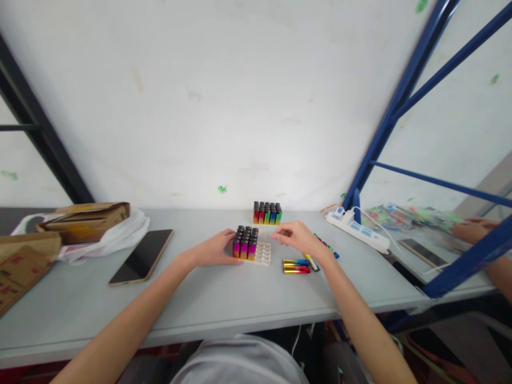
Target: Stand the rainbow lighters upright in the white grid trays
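A white tray with round holes [263, 254] lies on the table, its left part filled with upright purple-pink lighters [244, 247]. My left hand [218, 247] rests at the tray's left side, thumb and fingers apart around its edge and the nearest lighters. My right hand [294, 236] hovers just right of the tray's back part, fingers bent together; whatever they might hold is too small to make out. Right of the tray lie a few loose lighters, red-gold and blue-gold [296, 266], with a yellow one [311, 262] beside them.
Upright multicoloured lighters [267, 213] stand near the wall. More small coloured items [326, 245] lie behind my right forearm. A power strip [358, 231] is at the right, a phone [142, 256] and cardboard boxes [86, 221] at the left. Another person's hand [472, 230] shows far right.
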Demonstrator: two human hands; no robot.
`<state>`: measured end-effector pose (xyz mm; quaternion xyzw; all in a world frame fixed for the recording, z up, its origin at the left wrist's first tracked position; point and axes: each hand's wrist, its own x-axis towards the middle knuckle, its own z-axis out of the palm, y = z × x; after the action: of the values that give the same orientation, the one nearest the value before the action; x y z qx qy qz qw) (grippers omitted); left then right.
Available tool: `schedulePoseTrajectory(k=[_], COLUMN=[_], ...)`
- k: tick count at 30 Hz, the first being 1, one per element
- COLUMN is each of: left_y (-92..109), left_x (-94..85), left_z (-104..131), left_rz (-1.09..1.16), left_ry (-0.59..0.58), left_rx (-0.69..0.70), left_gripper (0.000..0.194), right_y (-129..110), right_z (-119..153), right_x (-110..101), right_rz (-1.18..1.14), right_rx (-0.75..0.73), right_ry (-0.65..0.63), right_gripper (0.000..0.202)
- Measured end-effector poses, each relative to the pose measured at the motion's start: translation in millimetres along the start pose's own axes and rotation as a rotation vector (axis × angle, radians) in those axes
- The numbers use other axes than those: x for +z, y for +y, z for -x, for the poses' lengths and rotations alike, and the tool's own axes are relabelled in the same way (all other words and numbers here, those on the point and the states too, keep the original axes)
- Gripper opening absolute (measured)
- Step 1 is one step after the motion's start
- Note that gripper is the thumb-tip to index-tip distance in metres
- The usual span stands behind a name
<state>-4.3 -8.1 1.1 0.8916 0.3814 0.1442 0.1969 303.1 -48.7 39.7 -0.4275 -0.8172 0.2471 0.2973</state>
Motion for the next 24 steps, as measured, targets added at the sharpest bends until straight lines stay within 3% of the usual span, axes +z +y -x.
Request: schedulePoseTrajectory(k=[4,7,16,24], left_y=[1,0,-2,0], left_x=[0.0,0.2,0.5,-0.9], left_z=[0,0,0,1], left_rz=[-0.015,-0.005,0.004,0.001], left_ry=[-0.005,0.007,0.015,-0.005], left_rx=[-0.004,-0.005,0.021,0.015], left_gripper=[0.074,0.073,0.075,0.073], right_y=[15,27,50,50], right_z=[25,44,55,50], right_x=[-32,-41,-37,-32], right_rz=[0.085,0.208,0.310,0.208], right_rx=[0.033,0.080,0.108,0.103], right_ry=[-0.097,-0.148,-0.274,-0.153], right_gripper=[0.028,0.022,0.019,0.020])
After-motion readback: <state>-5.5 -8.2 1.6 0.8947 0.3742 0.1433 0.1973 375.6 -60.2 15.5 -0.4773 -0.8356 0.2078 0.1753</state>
